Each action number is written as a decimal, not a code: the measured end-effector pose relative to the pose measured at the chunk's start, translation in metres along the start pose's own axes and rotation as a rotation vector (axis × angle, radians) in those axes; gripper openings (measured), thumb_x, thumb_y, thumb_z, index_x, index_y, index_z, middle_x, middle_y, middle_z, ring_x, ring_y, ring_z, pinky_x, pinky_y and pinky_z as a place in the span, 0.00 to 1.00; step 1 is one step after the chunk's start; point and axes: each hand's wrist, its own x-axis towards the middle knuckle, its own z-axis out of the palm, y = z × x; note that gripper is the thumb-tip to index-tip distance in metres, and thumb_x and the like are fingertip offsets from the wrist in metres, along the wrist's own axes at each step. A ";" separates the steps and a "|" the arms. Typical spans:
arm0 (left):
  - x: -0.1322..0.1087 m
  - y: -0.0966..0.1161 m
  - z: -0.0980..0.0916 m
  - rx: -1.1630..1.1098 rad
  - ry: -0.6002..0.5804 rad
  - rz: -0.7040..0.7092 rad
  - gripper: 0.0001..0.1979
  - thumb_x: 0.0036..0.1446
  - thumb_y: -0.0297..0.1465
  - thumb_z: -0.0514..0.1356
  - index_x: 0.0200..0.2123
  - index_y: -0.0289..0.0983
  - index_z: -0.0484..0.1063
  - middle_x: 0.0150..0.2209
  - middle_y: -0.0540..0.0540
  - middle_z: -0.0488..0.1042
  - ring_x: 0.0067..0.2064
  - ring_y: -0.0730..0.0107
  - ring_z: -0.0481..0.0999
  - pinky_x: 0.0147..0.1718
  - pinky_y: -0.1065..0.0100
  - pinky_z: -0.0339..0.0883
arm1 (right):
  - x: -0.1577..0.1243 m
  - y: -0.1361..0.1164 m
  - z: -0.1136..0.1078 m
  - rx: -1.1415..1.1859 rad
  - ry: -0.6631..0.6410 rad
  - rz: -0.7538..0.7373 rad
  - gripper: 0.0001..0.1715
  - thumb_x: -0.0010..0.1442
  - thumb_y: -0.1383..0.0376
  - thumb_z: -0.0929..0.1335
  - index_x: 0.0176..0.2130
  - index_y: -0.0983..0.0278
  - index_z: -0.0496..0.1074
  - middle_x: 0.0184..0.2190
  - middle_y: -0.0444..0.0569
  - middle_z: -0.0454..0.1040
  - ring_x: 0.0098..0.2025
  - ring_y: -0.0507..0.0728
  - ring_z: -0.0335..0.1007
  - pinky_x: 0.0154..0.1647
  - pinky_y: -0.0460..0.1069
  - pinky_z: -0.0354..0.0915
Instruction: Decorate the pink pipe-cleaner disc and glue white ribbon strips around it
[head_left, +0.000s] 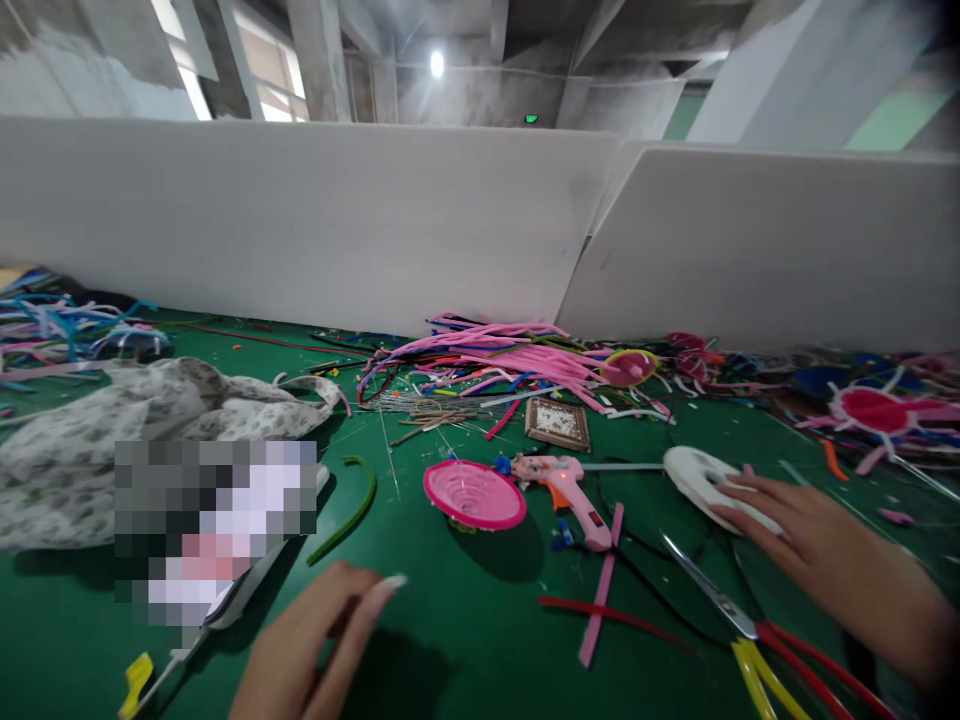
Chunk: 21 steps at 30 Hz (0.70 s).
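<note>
My right hand [817,550] is at the right, its fingers over the near side of a flat white oval piece [686,470] with an opening in its middle. Its thumb is hidden. My left hand [319,640] is at the front left, thumb stretched out and fingers loosely bent, with nothing visible in it. Between the hands lie a pink ridged dish-shaped piece [469,492] with a bright rim and a pink glue gun [566,485] with an orange trigger. Scissors [731,605] with red and yellow handles lie near my right hand.
A pixelated phone-like object [225,560] and patterned cloth [172,410] lie left, near a green pipe cleaner [364,510]. Pink [592,600] and red strips [600,608] cross in front. A small framed tray [557,424] and pink stems [502,355] lie before a white partition [337,220].
</note>
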 end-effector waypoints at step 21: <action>0.130 0.069 0.014 -0.186 -0.429 -0.286 0.17 0.59 0.45 0.47 0.27 0.39 0.58 0.23 0.53 0.71 0.20 0.71 0.72 0.21 0.71 0.60 | 0.042 -0.160 0.033 -0.051 -0.507 0.148 0.25 0.58 0.49 0.61 0.43 0.66 0.68 0.37 0.58 0.76 0.39 0.66 0.73 0.28 0.51 0.59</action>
